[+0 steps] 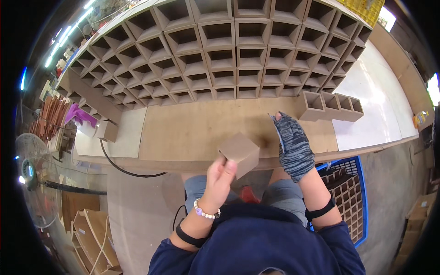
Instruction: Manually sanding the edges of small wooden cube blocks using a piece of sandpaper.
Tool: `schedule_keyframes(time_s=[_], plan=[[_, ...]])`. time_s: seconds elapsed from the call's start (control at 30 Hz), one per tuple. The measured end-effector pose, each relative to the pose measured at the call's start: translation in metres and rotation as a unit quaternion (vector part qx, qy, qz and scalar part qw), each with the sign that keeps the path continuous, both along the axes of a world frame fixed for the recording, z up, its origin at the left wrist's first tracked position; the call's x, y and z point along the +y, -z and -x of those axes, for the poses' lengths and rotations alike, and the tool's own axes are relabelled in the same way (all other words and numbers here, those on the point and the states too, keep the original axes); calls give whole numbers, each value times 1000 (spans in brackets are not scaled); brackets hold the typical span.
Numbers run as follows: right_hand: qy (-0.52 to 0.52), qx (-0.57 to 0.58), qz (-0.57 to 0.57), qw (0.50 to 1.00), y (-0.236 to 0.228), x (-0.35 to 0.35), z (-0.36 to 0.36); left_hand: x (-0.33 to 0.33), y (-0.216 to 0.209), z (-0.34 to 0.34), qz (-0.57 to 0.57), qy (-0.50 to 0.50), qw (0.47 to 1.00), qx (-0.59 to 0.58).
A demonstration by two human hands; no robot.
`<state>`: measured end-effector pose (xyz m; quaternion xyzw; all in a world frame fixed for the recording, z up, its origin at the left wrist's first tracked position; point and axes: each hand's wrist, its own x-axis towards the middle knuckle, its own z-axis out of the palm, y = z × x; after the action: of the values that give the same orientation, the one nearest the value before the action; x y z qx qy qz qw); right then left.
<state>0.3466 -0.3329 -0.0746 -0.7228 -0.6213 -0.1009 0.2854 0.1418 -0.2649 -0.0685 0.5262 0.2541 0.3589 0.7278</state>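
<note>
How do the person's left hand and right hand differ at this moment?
The left hand is bare, with a bead bracelet at its wrist; the right hand wears a grey knit glove. The left hand grips a small brown box above the workbench edge; the right hand holds nothing and rests on the bench. Both forearms carry black bands.

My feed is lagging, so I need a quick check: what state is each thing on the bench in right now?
Left hand: bare, gripping the box.
Box: held tilted above the bench edge, closed side up.
Right hand: gloved, holds nothing, fingers on the bench.
Bench: mostly bare in front.
Box stack: rows of boxes, openings facing up, all empty.
Three-box row: on the bench, empty.
Fan: cannot tell if it is running.
</note>
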Motion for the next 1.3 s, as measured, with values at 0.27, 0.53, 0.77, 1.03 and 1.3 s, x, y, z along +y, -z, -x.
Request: schedule_keyframes(time_s=[0.27,0.53,0.77,1.03,1.3], plan=[[-58,40,-97,993,-36,-2,27,-7,-6,-9,-301,-84,948,67],[-30,-51,79,995,-31,23,44,-9,4,-8,-453,-48,866,208],[-87,-5,-27,996,-46,5,57,-8,8,-9,-432,-44,883,178],[51,-88,57,993,-4,19,29,-8,8,-12,-420,-56,891,164],[-36,-73,51,995,-13,15,39,-9,4,-14,-455,-45,872,175]])
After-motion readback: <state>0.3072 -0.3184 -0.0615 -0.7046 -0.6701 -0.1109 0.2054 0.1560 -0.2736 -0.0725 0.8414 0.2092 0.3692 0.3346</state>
